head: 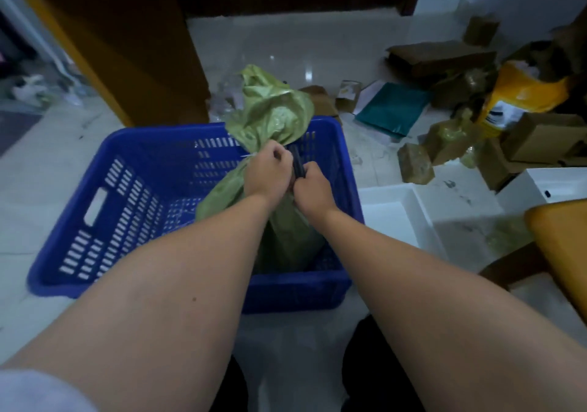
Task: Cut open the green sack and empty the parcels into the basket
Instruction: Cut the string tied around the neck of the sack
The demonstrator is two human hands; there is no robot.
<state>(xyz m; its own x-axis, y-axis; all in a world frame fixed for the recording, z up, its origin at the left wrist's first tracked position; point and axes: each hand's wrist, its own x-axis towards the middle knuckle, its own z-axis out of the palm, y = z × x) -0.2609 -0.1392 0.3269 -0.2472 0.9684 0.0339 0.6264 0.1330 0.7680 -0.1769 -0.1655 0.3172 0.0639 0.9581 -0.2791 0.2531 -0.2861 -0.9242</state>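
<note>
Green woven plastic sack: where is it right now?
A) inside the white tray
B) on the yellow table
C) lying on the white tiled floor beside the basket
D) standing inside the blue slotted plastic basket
D: the green woven plastic sack stands inside the blue slotted plastic basket, its tied neck gripped by the left hand, with the right hand beside it.

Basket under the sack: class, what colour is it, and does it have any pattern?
Blue, with rows of slotted holes in its walls. The basket shows best in the head view.

I have both bare forearms stretched forward, left hand [266, 170] and right hand [313, 186] fisted close together, perhaps touching.
</note>
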